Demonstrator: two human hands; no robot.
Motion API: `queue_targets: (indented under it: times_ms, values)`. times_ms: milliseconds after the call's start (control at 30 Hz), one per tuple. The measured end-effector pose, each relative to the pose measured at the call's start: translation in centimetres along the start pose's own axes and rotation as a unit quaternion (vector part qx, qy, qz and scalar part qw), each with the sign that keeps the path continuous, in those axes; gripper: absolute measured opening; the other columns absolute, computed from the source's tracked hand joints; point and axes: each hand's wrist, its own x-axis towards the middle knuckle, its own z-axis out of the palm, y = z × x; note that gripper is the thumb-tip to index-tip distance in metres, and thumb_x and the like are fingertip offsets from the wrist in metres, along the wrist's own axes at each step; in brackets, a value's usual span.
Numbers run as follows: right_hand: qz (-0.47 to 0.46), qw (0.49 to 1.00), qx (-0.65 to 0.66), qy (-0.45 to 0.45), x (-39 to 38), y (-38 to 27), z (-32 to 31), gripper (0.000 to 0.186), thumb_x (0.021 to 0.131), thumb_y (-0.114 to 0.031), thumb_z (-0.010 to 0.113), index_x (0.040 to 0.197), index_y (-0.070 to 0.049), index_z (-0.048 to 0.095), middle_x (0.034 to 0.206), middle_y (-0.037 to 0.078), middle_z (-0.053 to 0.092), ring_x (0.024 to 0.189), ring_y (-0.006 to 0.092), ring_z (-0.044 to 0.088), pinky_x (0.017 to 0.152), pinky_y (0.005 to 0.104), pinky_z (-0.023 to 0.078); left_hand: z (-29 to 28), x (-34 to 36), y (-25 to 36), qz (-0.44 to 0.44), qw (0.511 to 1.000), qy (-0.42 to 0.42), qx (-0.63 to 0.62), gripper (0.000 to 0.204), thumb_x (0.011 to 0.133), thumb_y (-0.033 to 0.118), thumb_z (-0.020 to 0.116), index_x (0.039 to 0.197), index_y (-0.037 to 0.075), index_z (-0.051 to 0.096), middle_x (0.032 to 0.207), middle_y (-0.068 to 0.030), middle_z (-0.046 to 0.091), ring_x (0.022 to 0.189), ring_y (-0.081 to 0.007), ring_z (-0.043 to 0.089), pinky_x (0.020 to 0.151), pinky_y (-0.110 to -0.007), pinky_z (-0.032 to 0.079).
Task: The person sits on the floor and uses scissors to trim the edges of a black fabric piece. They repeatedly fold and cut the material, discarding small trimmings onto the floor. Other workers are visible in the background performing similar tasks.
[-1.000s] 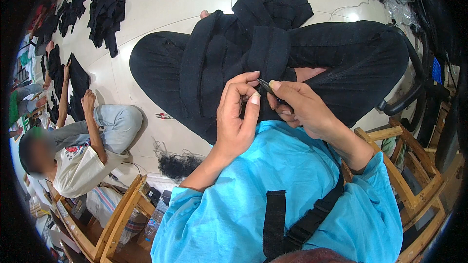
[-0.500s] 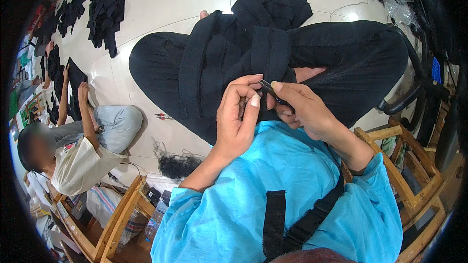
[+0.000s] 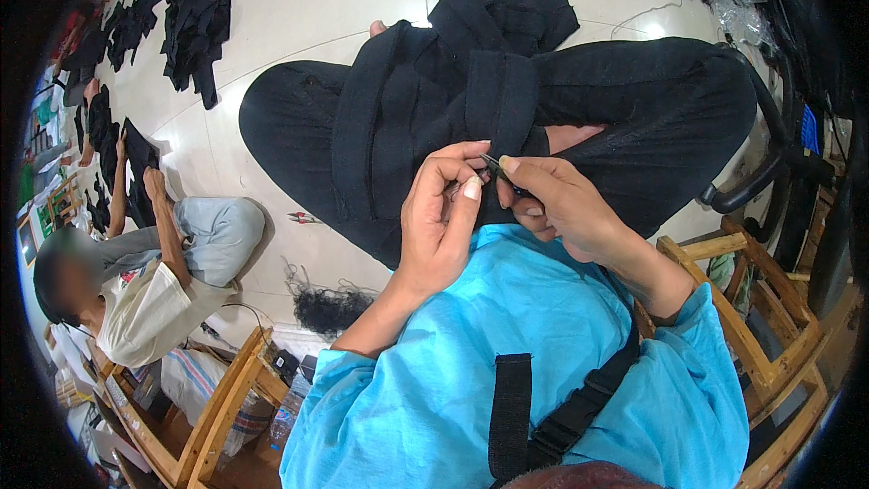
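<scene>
Black fabric (image 3: 502, 91) with band-like strips lies bunched across my lap, over my dark trouser legs (image 3: 652, 81). At its near edge my left hand (image 3: 441, 222) is closed, thumb and fingers pinching part of the fabric. My right hand (image 3: 575, 208) grips a small pair of dark thread snips (image 3: 493, 163). Their metal tips point toward my left fingertips and meet the fabric there. Most of the snips' body is hidden inside my right fingers, and the exact spot of contact is too small to make out.
Red-handled snips (image 3: 303, 217) and a tangle of black thread (image 3: 330, 308) lie on the floor to my left. A seated co-worker (image 3: 154, 299) handles black cloth beyond. Black pieces (image 3: 199, 18) lie at far left. Wooden frames (image 3: 769, 326) stand on both sides.
My right hand has tilted slightly, and less of the snips shows now. My left hand stays nearly still. The co-worker's nearer hand has moved slightly lower along the black cloth.
</scene>
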Motion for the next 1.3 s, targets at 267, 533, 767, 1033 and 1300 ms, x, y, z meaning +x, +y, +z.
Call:
queue_targets:
  times_ms: [267, 533, 767, 1033, 1300]
  values:
    - [0.019, 0.999, 0.025, -0.007, -0.3, -0.6, 0.1, 0.046, 0.112, -0.042, 0.046, 0.093, -0.006, 0.066, 0.067, -0.007, 0.042, 0.054, 0.0043, 0.031, 0.046, 0.0252, 0.022, -0.1, 0.0, 0.2, -0.085, 0.984, -0.003, -0.158, 0.01, 0.111, 0.011, 0.046, 0.115, 0.003, 0.051, 0.141, -0.0197, 0.056, 0.122, -0.0146, 0.057, 0.11, -0.037, 0.049]
    - [0.03, 0.999, 0.015, 0.017, -0.9, -0.5, 0.4, 0.041, 0.11, -0.04, 0.049, 0.092, -0.007, 0.065, 0.065, -0.008, 0.041, 0.052, 0.0037, 0.032, 0.045, 0.0247, 0.022, -0.1, -0.1, 0.2, -0.054, 0.992, -0.008, -0.11, 0.01, 0.111, 0.01, 0.046, 0.116, 0.002, 0.051, 0.141, -0.0193, 0.057, 0.121, -0.0157, 0.059, 0.108, -0.037, 0.05]
    - [0.028, 0.999, 0.025, 0.024, -0.9, -0.3, 0.5, 0.039, 0.11, -0.039, 0.051, 0.091, -0.008, 0.064, 0.066, -0.008, 0.042, 0.051, 0.0031, 0.03, 0.044, 0.0243, 0.021, 0.2, -0.3, -0.3, -0.036, 0.994, 0.009, -0.105, 0.01, 0.109, 0.004, 0.048, 0.115, -0.001, 0.053, 0.138, -0.021, 0.061, 0.119, -0.0184, 0.062, 0.107, -0.036, 0.05]
    - [0.023, 0.999, 0.032, 0.025, -1.2, -0.2, 0.5, 0.038, 0.11, -0.038, 0.05, 0.091, -0.008, 0.064, 0.065, -0.009, 0.041, 0.051, 0.0027, 0.031, 0.045, 0.0239, 0.021, 0.3, -0.3, -0.1, -0.002, 0.999, 0.008, -0.038, 0.009, 0.107, 0.001, 0.05, 0.114, -0.003, 0.054, 0.137, -0.0225, 0.062, 0.12, -0.0205, 0.064, 0.108, -0.036, 0.05]
    - [0.021, 0.999, 0.032, 0.026, -1.3, -0.1, 0.4, 0.039, 0.11, -0.039, 0.051, 0.089, -0.009, 0.063, 0.065, -0.01, 0.041, 0.051, 0.0021, 0.031, 0.045, 0.0238, 0.021, 0.3, -0.2, -0.1, 0.025, 1.0, 0.008, 0.006, 0.008, 0.105, 0.0, 0.053, 0.112, -0.004, 0.056, 0.136, -0.0231, 0.063, 0.118, -0.0213, 0.065, 0.105, -0.036, 0.052]
